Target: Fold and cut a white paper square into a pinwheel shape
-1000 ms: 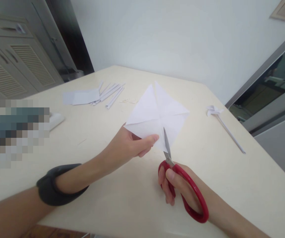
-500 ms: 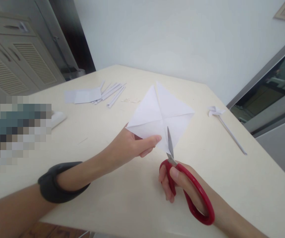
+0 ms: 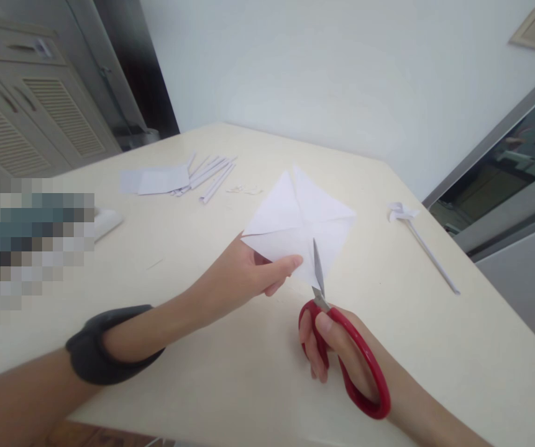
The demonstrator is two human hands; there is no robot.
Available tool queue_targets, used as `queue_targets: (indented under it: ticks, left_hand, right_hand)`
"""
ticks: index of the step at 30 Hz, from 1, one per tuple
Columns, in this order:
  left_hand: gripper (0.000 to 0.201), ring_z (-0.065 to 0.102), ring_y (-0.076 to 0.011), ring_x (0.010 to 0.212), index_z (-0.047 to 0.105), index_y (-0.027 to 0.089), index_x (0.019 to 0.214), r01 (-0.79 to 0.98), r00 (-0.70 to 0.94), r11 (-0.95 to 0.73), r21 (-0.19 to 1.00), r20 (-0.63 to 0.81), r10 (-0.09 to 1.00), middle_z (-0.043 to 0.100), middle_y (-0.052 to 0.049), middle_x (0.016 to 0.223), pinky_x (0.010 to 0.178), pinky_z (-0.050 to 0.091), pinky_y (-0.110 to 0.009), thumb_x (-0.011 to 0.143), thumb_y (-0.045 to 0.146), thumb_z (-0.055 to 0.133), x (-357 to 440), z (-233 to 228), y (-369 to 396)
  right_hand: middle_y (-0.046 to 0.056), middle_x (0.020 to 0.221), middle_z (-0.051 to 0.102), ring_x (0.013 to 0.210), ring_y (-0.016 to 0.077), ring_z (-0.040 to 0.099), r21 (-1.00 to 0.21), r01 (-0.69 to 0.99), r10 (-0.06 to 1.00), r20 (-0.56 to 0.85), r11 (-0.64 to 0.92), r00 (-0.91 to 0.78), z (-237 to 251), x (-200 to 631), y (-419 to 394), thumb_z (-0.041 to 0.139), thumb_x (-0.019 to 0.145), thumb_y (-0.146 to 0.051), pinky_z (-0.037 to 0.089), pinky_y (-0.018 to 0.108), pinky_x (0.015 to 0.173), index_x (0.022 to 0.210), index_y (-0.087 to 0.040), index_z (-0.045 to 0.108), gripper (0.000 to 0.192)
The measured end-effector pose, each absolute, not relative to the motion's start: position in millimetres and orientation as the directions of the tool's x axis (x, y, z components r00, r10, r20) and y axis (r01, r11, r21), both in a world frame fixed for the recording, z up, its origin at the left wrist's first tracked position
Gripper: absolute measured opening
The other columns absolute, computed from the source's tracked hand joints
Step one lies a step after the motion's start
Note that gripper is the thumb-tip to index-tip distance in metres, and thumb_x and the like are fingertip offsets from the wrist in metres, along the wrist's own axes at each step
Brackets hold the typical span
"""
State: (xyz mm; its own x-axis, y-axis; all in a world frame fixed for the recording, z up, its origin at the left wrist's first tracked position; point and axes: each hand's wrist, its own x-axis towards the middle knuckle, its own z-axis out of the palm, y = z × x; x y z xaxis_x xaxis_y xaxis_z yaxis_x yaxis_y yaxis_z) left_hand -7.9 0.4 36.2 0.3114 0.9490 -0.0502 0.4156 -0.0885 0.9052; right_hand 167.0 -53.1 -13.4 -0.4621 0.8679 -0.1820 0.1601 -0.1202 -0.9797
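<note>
Scissors [image 3: 342, 347] with red handles sit in the right hand [image 3: 337, 354], fingers curled through the loops, blades closed into the near corner of a creased white paper square [image 3: 299, 220]. Left hand [image 3: 243, 273] pinches that square's near edge, holding it just above the cream table [image 3: 230, 372]. Paper strips [image 3: 209, 174] lie further back.

A cream table [image 3: 230, 366] carries paper sheets [image 3: 155, 181], rolled strips [image 3: 211, 174] just beside them, and a pinwheel [image 3: 402, 211] far off.

Creased white paper square [image 3: 295, 223], red-handled scissors [image 3: 342, 347] cutting corner
</note>
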Motion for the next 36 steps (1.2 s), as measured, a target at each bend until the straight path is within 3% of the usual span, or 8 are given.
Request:
queue_targets:
  ticks: [10,14,20,36]
  left_hand:
    - [0.042,0.040,-0.0074,0.043,0.043,0.016,0.048,0.379,0.359,-0.067,0.923,-0.080,0.930,0.044,0.004,0.043,0.049,0.035,-0.021,0.085,0.035,0.049,-10.1,28.5,3.5]
    - [0.041,0.040,-0.0063,0.042,0.046,0.016,0.053,0.322,0.385,-0.106,0.941,-0.028,0.922,0.045,0.005,0.044,0.045,0.033,-0.020,0.087,0.039,0.047,-11.4,18.7,4.9]
    - [0.046,0.037,-0.0056,0.042,0.040,0.016,0.048,0.290,0.406,-0.166,0.943,0.035,0.913,0.040,0.006,0.041,0.047,0.034,-0.019,0.088,0.037,0.046,-11.2,14.0,4.1]
    - [0.048,0.031,-0.0069,0.043,0.030,0.018,0.044,0.337,0.396,-0.112,0.935,-0.032,0.918,0.030,0.006,0.043,0.047,0.030,-0.023,0.088,0.033,0.043,-9.1,15.9,0.7]
  right_hand:
    - [-0.001,0.052,0.049,0.050,0.0113,0.046,-0.984,0.156,0.885,-0.147,-0.086,-0.441,-15.5,167.9,-51.5,0.039,0.091,-0.049,0.038,0.024,0.052,0.079,-0.016,0.052,0.038]
    - [-0.002,0.053,0.048,0.051,0.0115,0.046,-0.985,0.154,0.888,-0.137,-0.076,-0.439,-13.0,167.9,-52.7,0.040,0.091,-0.048,0.039,0.025,0.053,0.080,-0.015,0.052,0.036]
    - [-0.002,0.055,0.048,0.053,0.0110,0.046,-0.993,0.068,0.889,-0.112,-0.091,-0.444,-13.8,168.7,-55.7,0.041,0.092,-0.047,0.038,0.024,0.053,0.086,-0.015,0.056,0.035]
    - [0.001,0.066,0.056,0.058,0.0113,0.048,-0.997,0.034,0.881,-0.083,-0.076,-0.465,-10.4,169.5,-56.7,0.041,0.092,-0.046,0.038,0.024,0.056,0.092,-0.016,0.058,0.035]
